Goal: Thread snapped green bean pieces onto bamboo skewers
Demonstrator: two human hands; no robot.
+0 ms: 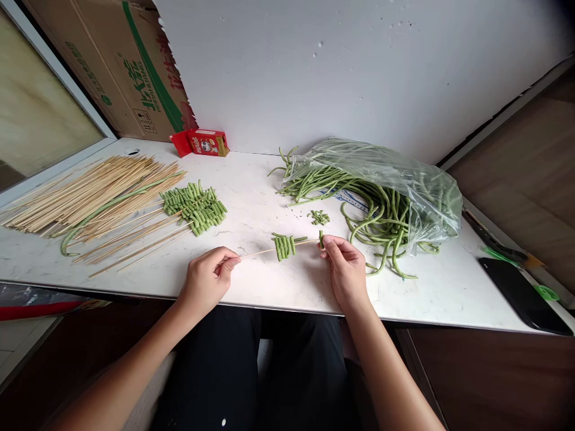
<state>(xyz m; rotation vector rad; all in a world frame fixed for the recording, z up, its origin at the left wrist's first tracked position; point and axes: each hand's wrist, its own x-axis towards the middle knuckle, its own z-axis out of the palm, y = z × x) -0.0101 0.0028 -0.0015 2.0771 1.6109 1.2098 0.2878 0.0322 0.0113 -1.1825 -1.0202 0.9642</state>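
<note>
"By the tabletop's (269,290) front edge?"
"Left hand (207,277) is pinching a skewer (256,253), right hand (345,266) a bean piece (321,236) at the skewer's tip; a cardboard box (119,66) is standing at the back left corner"

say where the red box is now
In the head view, the red box is at the back of the white table, left of centre, by the cardboard carton and behind the cut beans.
</note>
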